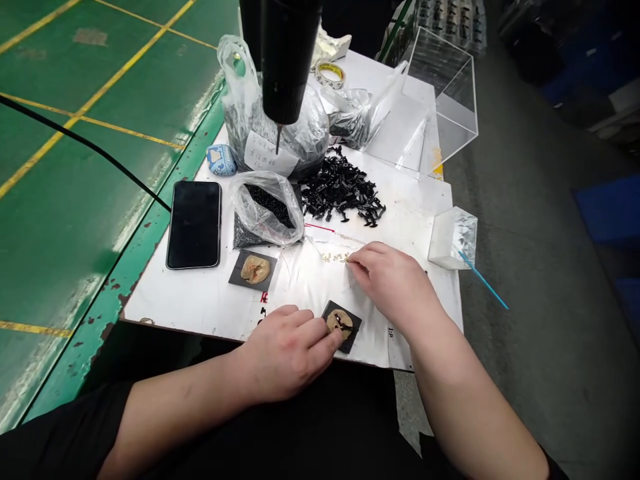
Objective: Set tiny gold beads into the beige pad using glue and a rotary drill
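Note:
My left hand (293, 347) is closed at the table's near edge, its thumb and forefinger tips on a small black plastic part (342, 324). That part lies on a round tan pad (336, 316) fixed to a dark square plate (353, 337). To the upper right, my right hand (395, 280) pinches at the end of a row of tiny gold-coloured pieces (334, 257), with one at its fingertips. A second dark plate (237, 277) with a similar round pad (255, 269) sits to the left.
An electric screwdriver (285, 67) hangs over the table (405, 200). Behind are a black parts pile (343, 187), an open bag of tiny black pieces (270, 207) and a stuffed bag (305, 127). A phone (194, 225) lies left; a clear box (453, 237) stands right.

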Demonstrator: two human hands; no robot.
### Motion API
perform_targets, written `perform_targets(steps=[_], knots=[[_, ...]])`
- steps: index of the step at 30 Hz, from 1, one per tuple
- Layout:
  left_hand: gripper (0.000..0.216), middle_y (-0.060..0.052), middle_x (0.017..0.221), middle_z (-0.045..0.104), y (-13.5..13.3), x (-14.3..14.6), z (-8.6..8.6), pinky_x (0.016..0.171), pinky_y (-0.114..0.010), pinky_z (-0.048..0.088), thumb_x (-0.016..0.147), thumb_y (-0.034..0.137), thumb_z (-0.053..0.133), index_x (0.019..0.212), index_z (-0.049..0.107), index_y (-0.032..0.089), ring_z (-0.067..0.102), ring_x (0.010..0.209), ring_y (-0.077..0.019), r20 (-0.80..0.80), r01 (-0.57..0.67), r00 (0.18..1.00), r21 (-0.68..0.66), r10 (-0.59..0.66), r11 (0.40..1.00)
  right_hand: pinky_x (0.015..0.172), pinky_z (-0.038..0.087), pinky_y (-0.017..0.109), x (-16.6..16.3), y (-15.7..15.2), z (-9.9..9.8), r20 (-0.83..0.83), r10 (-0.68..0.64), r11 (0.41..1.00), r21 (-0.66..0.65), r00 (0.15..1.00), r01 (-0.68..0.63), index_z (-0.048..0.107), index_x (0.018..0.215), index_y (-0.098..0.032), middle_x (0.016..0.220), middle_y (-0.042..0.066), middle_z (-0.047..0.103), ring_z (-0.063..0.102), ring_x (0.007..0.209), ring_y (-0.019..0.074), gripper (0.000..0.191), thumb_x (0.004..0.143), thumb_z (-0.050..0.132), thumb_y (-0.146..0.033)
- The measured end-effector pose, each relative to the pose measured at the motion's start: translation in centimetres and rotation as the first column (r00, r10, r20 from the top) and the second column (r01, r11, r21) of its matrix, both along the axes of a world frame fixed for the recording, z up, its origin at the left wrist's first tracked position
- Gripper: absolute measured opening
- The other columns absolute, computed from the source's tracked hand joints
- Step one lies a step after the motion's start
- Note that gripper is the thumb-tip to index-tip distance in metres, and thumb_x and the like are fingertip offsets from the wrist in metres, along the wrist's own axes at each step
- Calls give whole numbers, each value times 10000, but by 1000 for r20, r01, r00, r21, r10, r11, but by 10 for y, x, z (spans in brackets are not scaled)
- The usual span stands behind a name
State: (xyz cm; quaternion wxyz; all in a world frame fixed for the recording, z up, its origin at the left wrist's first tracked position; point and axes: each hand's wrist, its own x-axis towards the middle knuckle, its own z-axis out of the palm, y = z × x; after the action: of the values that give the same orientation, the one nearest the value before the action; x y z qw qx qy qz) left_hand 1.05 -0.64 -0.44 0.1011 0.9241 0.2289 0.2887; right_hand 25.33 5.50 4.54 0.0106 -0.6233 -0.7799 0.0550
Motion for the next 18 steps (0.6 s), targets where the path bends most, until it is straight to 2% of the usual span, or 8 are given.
perform_targets(steps=[6, 10, 15, 18], knots=[[195, 6, 847, 643, 0, -1, 1, 630, -395, 395, 1096, 231, 659, 1277, 679, 160, 566, 720, -188, -5, 5, 1000, -7, -5, 1000, 746, 548, 351, -5, 0, -3, 88, 14, 999, 47, 996, -18, 854, 972, -217, 1075, 71, 843, 765, 913, 223, 193, 1043, 676, -188], [222, -5, 865, 656, 0, -2, -1, 650, -386, 393, 1089, 234, 662, 1294, 674, 150, 577, 734, -186, -3, 9, 1000, -7, -9, 1000, 763, 563, 349, -1, -2, -6, 62, 25, 997, 74, 998, -29, 846, 976, -218, 1059, 63, 842, 775, 918, 220, 194, 1043, 668, -178], [193, -2, 849, 649, 0, -2, -2, 649, -391, 390, 1099, 250, 654, 1268, 679, 160, 563, 725, -186, -1, -2, 1000, 1, 2, 1000, 905, 632, 367, 11, -14, -2, -158, 12, 995, 96, 987, 3, 835, 1042, -226, 1087, 38, 849, 813, 990, 229, 157, 1059, 683, -190], [210, -3, 860, 652, 0, -2, -1, 645, -389, 401, 1107, 263, 649, 1285, 677, 156, 566, 726, -184, -14, 3, 1000, -2, -3, 1000, 906, 663, 349, 17, -31, 7, -323, 49, 994, 107, 945, -15, 824, 1044, -237, 1074, 30, 853, 823, 975, 214, 120, 1060, 708, -215]])
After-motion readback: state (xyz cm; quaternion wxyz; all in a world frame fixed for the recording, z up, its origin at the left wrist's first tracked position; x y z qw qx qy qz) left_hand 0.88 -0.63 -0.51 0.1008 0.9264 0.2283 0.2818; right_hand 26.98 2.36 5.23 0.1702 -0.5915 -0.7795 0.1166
